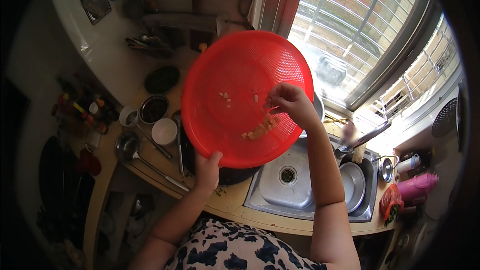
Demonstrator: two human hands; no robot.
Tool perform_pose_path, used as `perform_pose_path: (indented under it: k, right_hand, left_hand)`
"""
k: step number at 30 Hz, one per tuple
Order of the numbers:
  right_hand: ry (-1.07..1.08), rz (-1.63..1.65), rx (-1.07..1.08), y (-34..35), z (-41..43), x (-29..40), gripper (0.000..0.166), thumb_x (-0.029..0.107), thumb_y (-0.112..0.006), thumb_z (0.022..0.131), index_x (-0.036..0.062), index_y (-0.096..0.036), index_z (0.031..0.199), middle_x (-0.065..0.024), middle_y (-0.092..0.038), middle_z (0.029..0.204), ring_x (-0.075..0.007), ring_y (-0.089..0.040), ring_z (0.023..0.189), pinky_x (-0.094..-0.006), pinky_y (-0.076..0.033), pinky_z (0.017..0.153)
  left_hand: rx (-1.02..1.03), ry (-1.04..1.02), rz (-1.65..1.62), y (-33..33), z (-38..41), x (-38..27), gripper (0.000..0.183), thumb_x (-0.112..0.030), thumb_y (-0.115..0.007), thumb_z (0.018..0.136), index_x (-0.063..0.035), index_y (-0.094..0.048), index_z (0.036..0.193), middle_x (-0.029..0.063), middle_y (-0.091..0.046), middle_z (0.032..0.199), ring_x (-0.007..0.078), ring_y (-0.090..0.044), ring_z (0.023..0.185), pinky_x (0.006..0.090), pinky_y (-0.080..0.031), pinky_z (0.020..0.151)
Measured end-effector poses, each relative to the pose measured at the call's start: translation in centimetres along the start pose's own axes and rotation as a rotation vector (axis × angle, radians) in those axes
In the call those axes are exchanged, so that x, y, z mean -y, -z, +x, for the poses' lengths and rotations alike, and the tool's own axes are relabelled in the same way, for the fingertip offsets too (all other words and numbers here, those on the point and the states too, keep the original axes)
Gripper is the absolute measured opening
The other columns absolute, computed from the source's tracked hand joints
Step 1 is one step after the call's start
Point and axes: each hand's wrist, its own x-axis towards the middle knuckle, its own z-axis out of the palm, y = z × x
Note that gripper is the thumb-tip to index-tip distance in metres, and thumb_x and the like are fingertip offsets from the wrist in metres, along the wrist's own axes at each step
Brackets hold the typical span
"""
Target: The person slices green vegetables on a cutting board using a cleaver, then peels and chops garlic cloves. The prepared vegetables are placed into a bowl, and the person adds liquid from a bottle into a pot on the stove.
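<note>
A round red plastic colander (225, 71) is raised above the counter, tilted, with its inside facing me. My left hand (208, 170) grips its lower left rim, thumb over the edge. Small pale pieces (264, 127), perhaps peeled garlic cloves or beans, lie in a cluster at its lower right, and several more are scattered near the middle. My right hand (287, 103) is over the right side of the colander, fingertips bent close together near the inner surface. Whether something small is pinched between them cannot be told.
Right of the colander is a stainless steel sink (277, 195) with a metal basin (356, 187) in its second bowl. On the counter at left are a ladle (128, 146), a white bowl (164, 131) and a bowl of dark contents (154, 109). A barred window (337, 26) stands behind.
</note>
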Motion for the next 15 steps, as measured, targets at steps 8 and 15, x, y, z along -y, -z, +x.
perform_pose_path:
  k: [8,15]
  right_hand:
    - [-0.073,0.244,0.540,8.0,-7.1,-1.7,0.009,0.002,-0.068,0.090,-0.0020,-0.068,0.098,-0.0127,-0.071,0.095,-0.0213,-0.071,0.083,-0.0310,-0.058,0.075]
    - [-0.005,-0.887,-0.100,5.6,-6.0,-6.7,0.031,-0.002,-0.072,0.082,0.0022,-0.068,0.112,-0.0116,-0.063,0.121,-0.0239,-0.067,0.102,-0.0310,-0.057,0.085]
  left_hand:
    - [-0.088,-0.051,0.045,2.6,0.5,-1.3,0.062,0.007,-0.052,0.086,0.0005,-0.036,0.145,0.0145,-0.050,0.141,0.0244,-0.053,0.127,0.0367,-0.043,0.107]
    - [-0.119,-0.177,0.162,4.9,4.6,-3.8,0.062,0.005,-0.053,0.087,-0.0006,-0.035,0.145,0.0148,-0.050,0.140,0.0245,-0.055,0.123,0.0368,-0.047,0.102]
